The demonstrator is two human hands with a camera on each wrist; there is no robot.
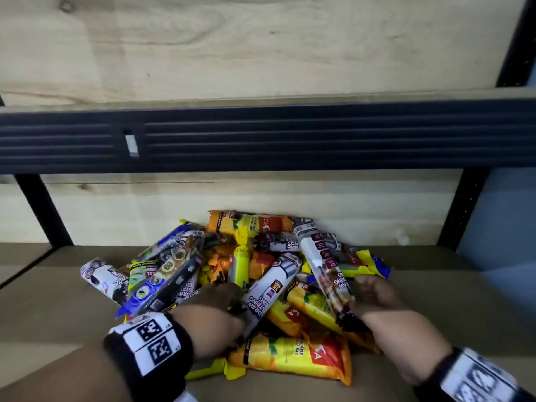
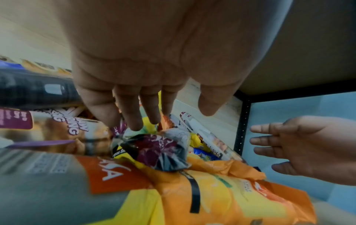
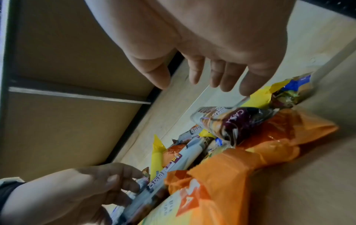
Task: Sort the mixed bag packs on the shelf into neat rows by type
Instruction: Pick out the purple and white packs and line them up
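- right now it looks like the very start of the sorting: the bag packs (image 1: 252,274) are one mixed heap in the middle of the shelf (image 1: 452,300), its far side pushed against the back edge, its near side close to the front edge, and i see no row laid out anywhere.
- both hands are at the near side of the heap, so i'd say the step in hand is picking the first packs out.
- left hand (image 1: 216,314): it lies at the near end of a white drawstring pack (image 1: 268,291) that slants across the top of the pile. from the right wrist view its fingers (image 3: 123,177) curl loosely over that pack's end, touching it; i can't tell whether it's a proper hold yet.
- right hand (image 1: 377,297): spread wide with straight fingers, holding nothing, hanging just beside the near end of a brown-and-white drawstring pack (image 1: 327,274) that runs from the back of the heap toward the front edge. whether it touches that pack i can't say.
- orange-and-yellow packs (image 1: 293,356) lie under both, nearest the front edge.
- next move, as i judge it: close firmly on one pack each, lift them clear without dragging the loose ones along, and set them on the bare board to the left or right as the start of a row.
- the wrappers look slick and crinkly, so a pinch at a twisted end could slip; a grasp round the body seems safer.
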